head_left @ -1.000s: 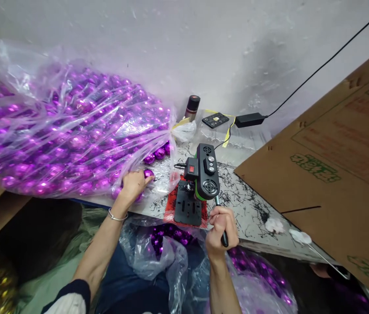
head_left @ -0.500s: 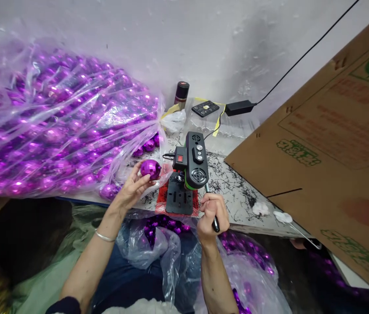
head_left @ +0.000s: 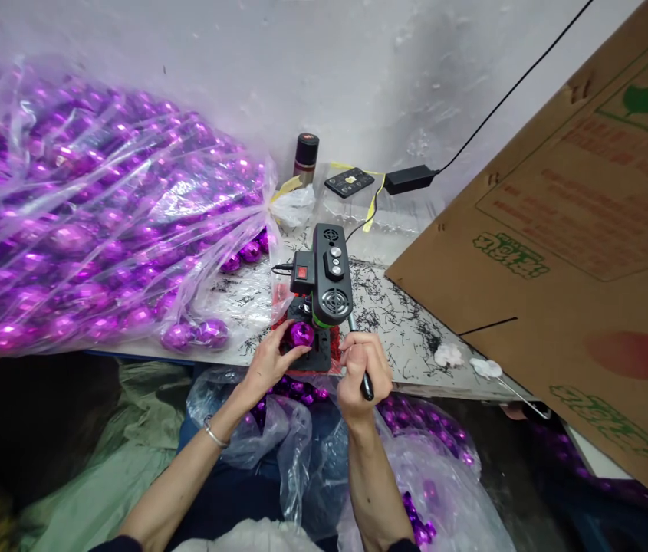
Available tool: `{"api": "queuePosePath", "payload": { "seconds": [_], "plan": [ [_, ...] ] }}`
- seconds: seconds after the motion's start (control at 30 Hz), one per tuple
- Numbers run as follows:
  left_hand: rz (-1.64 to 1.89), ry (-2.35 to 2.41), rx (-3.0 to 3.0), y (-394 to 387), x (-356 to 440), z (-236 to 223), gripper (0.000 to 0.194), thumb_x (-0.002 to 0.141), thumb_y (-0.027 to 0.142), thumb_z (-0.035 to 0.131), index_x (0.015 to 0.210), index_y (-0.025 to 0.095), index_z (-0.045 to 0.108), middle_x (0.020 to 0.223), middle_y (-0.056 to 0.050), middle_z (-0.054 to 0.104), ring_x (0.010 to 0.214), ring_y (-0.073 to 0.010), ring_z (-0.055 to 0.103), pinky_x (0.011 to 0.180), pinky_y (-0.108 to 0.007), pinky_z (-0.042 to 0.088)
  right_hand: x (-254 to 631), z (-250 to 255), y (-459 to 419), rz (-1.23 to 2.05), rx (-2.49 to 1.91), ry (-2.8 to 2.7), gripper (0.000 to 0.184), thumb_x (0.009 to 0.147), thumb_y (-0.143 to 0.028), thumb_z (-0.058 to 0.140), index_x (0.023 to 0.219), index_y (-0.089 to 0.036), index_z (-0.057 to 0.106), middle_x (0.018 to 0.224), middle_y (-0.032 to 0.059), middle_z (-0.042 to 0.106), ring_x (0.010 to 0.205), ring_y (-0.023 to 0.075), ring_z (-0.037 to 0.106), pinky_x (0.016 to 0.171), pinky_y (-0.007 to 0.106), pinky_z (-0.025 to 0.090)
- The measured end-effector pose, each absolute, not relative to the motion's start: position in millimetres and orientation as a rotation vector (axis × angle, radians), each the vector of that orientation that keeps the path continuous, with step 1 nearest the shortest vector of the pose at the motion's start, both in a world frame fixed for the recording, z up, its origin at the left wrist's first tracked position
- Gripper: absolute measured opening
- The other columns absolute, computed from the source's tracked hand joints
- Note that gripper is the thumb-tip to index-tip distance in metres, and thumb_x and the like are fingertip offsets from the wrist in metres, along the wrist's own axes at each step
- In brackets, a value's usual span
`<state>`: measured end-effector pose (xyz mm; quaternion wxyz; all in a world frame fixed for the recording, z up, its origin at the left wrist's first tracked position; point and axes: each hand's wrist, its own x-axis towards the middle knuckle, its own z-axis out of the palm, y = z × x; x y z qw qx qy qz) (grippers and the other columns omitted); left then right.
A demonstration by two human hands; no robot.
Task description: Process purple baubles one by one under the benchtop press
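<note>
My left hand (head_left: 269, 360) grips a shiny purple ball (head_left: 301, 333) and holds it on the black base under the head of a small black bench drill (head_left: 328, 276). The drill stands on a red mat near the table's front edge. My right hand (head_left: 359, 369) is closed round the drill's black lever handle (head_left: 365, 383), just right of the ball. A big clear plastic bag full of purple balls (head_left: 87, 222) lies on the table to the left, with two loose balls (head_left: 194, 334) at its open corner.
A large cardboard sheet (head_left: 577, 261) leans over the table's right side. Behind the drill stand a dark can (head_left: 304, 156), a black remote (head_left: 349, 182) and a power adapter (head_left: 409, 179) with its cable. Black shavings litter the tabletop (head_left: 404, 322). Bags of purple balls (head_left: 416, 429) sit in my lap.
My left hand took a purple ball from the bag's opening, carried it right and down, and set it under the drill head. The right hand has stayed on the lever.
</note>
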<state>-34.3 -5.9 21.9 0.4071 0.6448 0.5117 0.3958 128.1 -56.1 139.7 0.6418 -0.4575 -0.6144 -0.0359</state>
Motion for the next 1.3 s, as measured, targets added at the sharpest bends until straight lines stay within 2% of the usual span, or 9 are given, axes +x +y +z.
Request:
{"api": "queuePosePath", "payload": {
  "seconds": [0.17,0.37,0.53,0.7,0.87,1.3],
  "plan": [
    [1.056,1.293,1.936,-4,-26,24,0.053,0.095,0.039,0.084,0.143,0.022,0.068,0.130,-0.013,0.082,0.120,-0.0327,0.079,0.104,-0.047,0.064,128,137,-57,-0.076,-1.055,-1.402,0.033,0.109,-0.012,0.047,0.080,-0.024,0.055,0.075,-0.0019,0.063,0.068,0.0137,0.062,0.062,0.031,0.046],
    [1.113,1.325,2.082,0,-6,16,0.054,0.092,0.036,0.085,0.142,0.022,0.068,0.135,-0.014,0.078,0.124,-0.0330,0.076,0.108,-0.048,0.062,128,140,-57,-0.099,-1.047,-1.413,0.032,0.109,-0.011,0.046,0.081,-0.024,0.055,0.076,-0.0017,0.063,0.068,0.0134,0.062,0.061,0.030,0.046],
    [1.192,1.302,2.090,0,-2,-1,0.056,0.096,0.040,0.082,0.146,0.020,0.066,0.135,-0.015,0.079,0.126,-0.0334,0.076,0.108,-0.048,0.060,128,137,-57,-0.111,-1.054,-1.416,0.033,0.109,-0.011,0.045,0.080,-0.025,0.055,0.075,-0.0018,0.062,0.067,0.0136,0.062,0.061,0.030,0.047],
    [1.220,1.284,2.105,-2,-3,-5,0.055,0.100,0.046,0.078,0.146,0.019,0.065,0.133,-0.015,0.080,0.123,-0.0330,0.077,0.106,-0.047,0.060,127,107,-55,-0.123,-1.012,-1.378,0.034,0.110,-0.015,0.043,0.079,-0.025,0.055,0.078,-0.0014,0.064,0.068,0.0137,0.063,0.064,0.030,0.051],
    [1.173,1.298,2.080,-3,-3,-1,0.055,0.100,0.046,0.078,0.147,0.021,0.066,0.135,-0.015,0.079,0.125,-0.0340,0.076,0.108,-0.049,0.059,123,81,-50,-0.179,-0.999,-1.313,0.035,0.111,-0.021,0.043,0.079,-0.025,0.056,0.075,-0.0025,0.063,0.062,0.0148,0.060,0.074,0.038,0.058],
    [1.154,1.295,2.049,-2,-2,-3,0.056,0.099,0.049,0.079,0.145,0.020,0.066,0.136,-0.016,0.078,0.126,-0.0351,0.075,0.109,-0.050,0.058,119,70,-42,-0.155,-0.897,-1.237,0.037,0.113,-0.026,0.043,0.078,-0.025,0.054,0.076,-0.0029,0.057,0.062,0.0141,0.057,0.067,0.036,0.052]
  ]
}}
